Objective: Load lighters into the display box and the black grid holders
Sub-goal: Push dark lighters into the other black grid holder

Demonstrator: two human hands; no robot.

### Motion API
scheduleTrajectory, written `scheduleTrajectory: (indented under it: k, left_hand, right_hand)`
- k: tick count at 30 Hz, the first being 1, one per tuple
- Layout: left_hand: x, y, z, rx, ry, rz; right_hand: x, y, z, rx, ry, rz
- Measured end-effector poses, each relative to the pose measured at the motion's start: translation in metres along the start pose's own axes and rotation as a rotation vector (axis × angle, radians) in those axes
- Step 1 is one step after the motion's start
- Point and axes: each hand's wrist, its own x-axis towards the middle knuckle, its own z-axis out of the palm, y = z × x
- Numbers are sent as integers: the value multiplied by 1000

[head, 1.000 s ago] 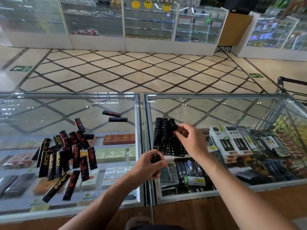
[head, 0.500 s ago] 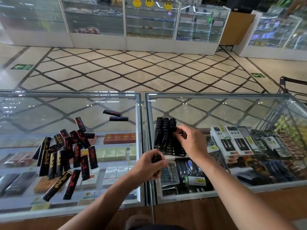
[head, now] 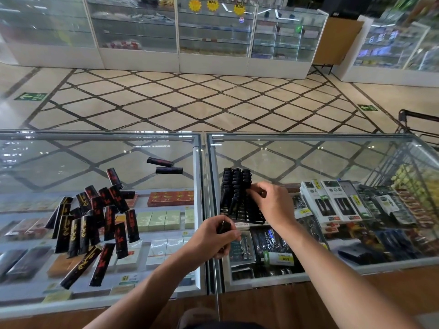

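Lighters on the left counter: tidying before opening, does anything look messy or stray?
Yes. The loose lighters lie in a jumbled heap, overlapping at all angles, and two strays sit apart behind it, away from the black grid holder.

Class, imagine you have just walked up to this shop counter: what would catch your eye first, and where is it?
First, the heap of black lighters with red and gold markings, scattered on the left glass counter. Next, the black grid holder on the right counter, its far rows filled, where the right hand is working at it. The left hand grips a dark lighter at the seam between the counters.
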Motion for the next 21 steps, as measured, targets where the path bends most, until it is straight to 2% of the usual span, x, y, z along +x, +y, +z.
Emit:
scheduleTrajectory:
  k: [4,8,13,15,21]
  left_hand:
    - [-1,4,1,18,-2,-8]
    - [-4,8,2,32,-5,-16]
    - [-4,12,5,93,15,-5]
    - [-4,12,6,115,22,1]
    - [-7,16,8,123,7,8]
  right_hand:
    - [-5,-3,-5,-3,-11,41]
    - [-24,-11,-13,159,-25,33]
    - [-54,-33,-20,388,-305,-143]
    - [-60,-38,-20,402,-380,-132]
    - [-58,-44,-21,419,-457,-57]
